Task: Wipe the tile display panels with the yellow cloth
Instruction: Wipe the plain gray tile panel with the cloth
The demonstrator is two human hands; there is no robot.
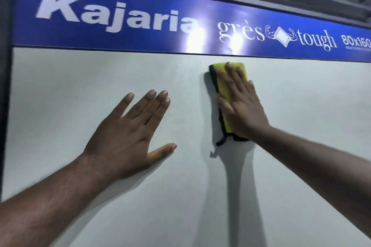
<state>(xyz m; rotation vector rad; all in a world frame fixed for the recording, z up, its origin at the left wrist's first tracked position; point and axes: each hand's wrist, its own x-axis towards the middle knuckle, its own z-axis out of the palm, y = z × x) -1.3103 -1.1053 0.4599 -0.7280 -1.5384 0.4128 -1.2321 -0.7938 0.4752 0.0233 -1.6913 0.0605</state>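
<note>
The right hand (241, 104) is pressing the yellow cloth (230, 86) flat-fingered against the pale tile panel (301, 116), just under the blue sign (140, 6). The left hand (128, 136), fingers spread, is bracing. Even pressure and overlapping strokes would probably avoid streaks.
</note>
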